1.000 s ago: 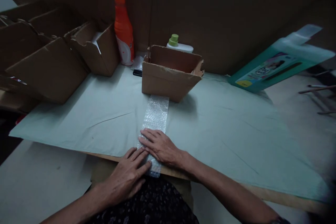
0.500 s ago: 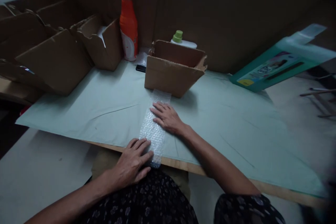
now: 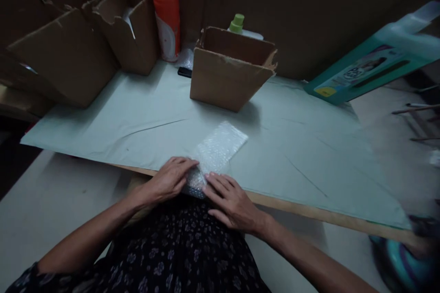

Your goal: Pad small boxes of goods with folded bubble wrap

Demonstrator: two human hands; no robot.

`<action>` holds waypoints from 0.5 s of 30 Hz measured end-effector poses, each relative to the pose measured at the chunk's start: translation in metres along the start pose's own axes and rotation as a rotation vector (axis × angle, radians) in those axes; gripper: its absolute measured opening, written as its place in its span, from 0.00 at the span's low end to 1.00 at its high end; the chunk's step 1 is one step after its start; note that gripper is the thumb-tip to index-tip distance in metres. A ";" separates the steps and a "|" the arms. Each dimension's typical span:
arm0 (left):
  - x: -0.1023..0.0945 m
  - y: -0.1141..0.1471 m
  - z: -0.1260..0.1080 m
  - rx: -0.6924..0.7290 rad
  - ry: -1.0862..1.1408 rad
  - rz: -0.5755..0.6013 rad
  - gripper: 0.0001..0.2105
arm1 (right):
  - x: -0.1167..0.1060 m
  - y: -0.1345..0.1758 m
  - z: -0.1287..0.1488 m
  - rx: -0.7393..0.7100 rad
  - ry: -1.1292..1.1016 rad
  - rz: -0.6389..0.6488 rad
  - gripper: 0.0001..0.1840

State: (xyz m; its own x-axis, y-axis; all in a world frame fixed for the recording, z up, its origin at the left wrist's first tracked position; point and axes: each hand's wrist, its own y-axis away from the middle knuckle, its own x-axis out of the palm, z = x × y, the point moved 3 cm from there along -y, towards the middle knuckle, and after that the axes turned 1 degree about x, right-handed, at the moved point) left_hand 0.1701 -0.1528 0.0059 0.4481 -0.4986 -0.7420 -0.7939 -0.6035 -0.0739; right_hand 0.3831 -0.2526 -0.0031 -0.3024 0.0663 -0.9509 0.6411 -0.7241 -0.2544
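Note:
A strip of clear bubble wrap (image 3: 223, 144) lies slanted on the cloth at the table's near edge. Its near end is doubled over and looks darker and bluish; whether anything is inside, I cannot make out. My left hand (image 3: 173, 176) grips the left side of this folded end, fingers close together on top and thumb below. From the right, my right hand (image 3: 230, 199) rests its fingertips on the same fold, fingers spread and thumb apart.
Beyond the wrap stands a cut-down cardboard box (image 3: 227, 78), a green-capped bottle (image 3: 237, 23) behind it. More cardboard boxes (image 3: 65, 59) and an orange bottle (image 3: 167, 13) are at left. A large green jug (image 3: 364, 68) stands right on the pale cloth (image 3: 292, 146). A black object (image 3: 184, 72) lies near the box.
The bubble wrap's far end has swung right and come nearer, away from the box. My right hand has drawn back to the near end beside my left. The view has tipped down.

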 end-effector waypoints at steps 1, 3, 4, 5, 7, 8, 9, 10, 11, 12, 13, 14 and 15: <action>-0.002 -0.002 0.002 -0.013 0.020 0.002 0.24 | -0.002 0.007 0.012 0.002 -0.002 -0.018 0.24; -0.003 -0.005 0.002 0.004 0.031 0.024 0.23 | -0.006 0.015 0.021 0.037 0.010 -0.069 0.23; -0.003 -0.006 0.001 0.022 0.016 0.032 0.23 | -0.009 0.017 0.020 0.074 0.021 -0.101 0.23; -0.002 -0.006 -0.001 0.040 -0.014 0.031 0.24 | -0.012 0.018 0.014 0.128 0.033 -0.131 0.23; 0.002 -0.006 -0.005 0.067 -0.101 0.018 0.25 | -0.020 0.021 -0.008 0.284 0.048 -0.172 0.22; 0.005 -0.005 -0.007 0.074 -0.147 0.011 0.24 | -0.022 0.022 -0.022 0.376 0.052 -0.173 0.22; 0.008 -0.005 -0.009 0.082 -0.186 0.012 0.24 | -0.024 0.021 -0.037 0.464 0.056 -0.153 0.22; 0.011 -0.005 -0.011 0.091 -0.215 0.019 0.23 | -0.023 0.018 -0.051 0.533 0.058 -0.109 0.24; 0.014 -0.004 -0.013 0.099 -0.236 0.029 0.23 | -0.021 0.011 -0.065 0.575 0.060 -0.051 0.25; 0.017 -0.004 -0.015 0.105 -0.249 0.041 0.22 | -0.018 0.001 -0.077 0.591 0.062 0.011 0.26; 0.019 -0.004 -0.016 0.111 -0.257 0.053 0.22 | -0.014 -0.012 -0.088 0.587 0.063 0.067 0.27; 0.021 -0.005 -0.018 0.115 -0.263 0.066 0.23 | -0.010 -0.028 -0.098 0.566 0.063 0.110 0.27; 0.022 -0.006 -0.020 0.116 -0.270 0.076 0.23 | -0.005 -0.045 -0.107 0.532 0.059 0.139 0.27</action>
State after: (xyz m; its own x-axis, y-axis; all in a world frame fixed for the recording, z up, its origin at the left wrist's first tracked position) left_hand 0.1932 -0.1728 0.0035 0.2728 -0.3466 -0.8975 -0.8696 -0.4879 -0.0759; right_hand 0.4312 -0.1465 -0.0055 -0.1906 -0.0271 -0.9813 0.2227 -0.9747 -0.0163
